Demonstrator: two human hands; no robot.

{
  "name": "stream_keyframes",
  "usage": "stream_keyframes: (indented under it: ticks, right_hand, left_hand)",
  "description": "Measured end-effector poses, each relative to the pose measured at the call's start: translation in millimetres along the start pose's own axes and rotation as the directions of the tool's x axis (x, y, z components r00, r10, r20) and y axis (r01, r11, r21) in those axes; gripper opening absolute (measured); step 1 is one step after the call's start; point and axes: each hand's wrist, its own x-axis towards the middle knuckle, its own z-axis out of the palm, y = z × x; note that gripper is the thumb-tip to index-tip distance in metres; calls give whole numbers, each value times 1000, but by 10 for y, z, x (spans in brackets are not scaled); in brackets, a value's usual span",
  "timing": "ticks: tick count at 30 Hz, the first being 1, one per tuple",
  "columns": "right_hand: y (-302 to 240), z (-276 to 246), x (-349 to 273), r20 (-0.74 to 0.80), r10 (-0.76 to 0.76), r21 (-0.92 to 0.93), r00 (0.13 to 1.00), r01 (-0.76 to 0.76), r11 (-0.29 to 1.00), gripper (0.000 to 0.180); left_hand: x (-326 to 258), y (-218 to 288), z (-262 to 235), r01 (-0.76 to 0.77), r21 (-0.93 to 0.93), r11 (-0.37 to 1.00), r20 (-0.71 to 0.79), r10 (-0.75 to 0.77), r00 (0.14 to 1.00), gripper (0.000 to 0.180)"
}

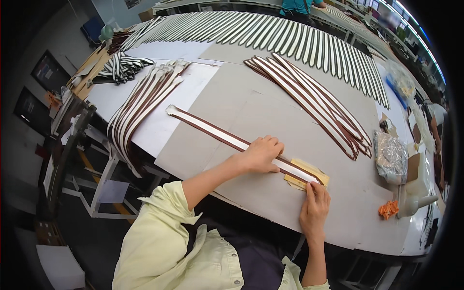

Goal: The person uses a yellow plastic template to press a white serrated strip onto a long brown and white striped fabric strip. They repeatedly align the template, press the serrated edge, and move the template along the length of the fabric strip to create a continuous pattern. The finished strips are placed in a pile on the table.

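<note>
Where the strap (232, 137) crosses the yellow card (309, 175) (near edge), left hand (261, 154) flat, right fingers (316, 191) open.

A leather-goods workshop, seen from your bench.

Beyond your left hand (261, 154) and right hand (314, 208), long rows of brown-and-white straps (299, 41) cover the worktable (270, 193); further bundles (145, 99) lie stacked to your left. Another person (297, 6) works at the far side, with more benches (382, 17) behind.
</note>
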Motion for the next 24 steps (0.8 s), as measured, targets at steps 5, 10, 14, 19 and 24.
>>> stream_keyframes:
  ticks: [5,10,14,19,24]
  right_hand:
    - [-38,-66,-57,-176,48,93,983,-32,995,40]
    - [-164,-275,-11,-203,173,357,964,-92,930,43]
    - [-446,-342,810,-368,120,433,922,55,900,61]
    - [-195,-382,1159,-109,146,539,983,-65,840,50]
    - [-56,-380,774,465,94,793,880,-462,397,22]
  left_hand:
    - [239,62,-320,-54,-43,998,254,63,965,22]
    - [534,740,-1475,-367,-248,897,-571,170,803,16]
    - [313,1093,-2682,-636,-430,640,-820,17,572,17]
    - [52,334,-2979,-771,-417,481,-908,-258,330,20]
    - [-701,-962,-2151,-470,-598,650,-757,-650,65,35]
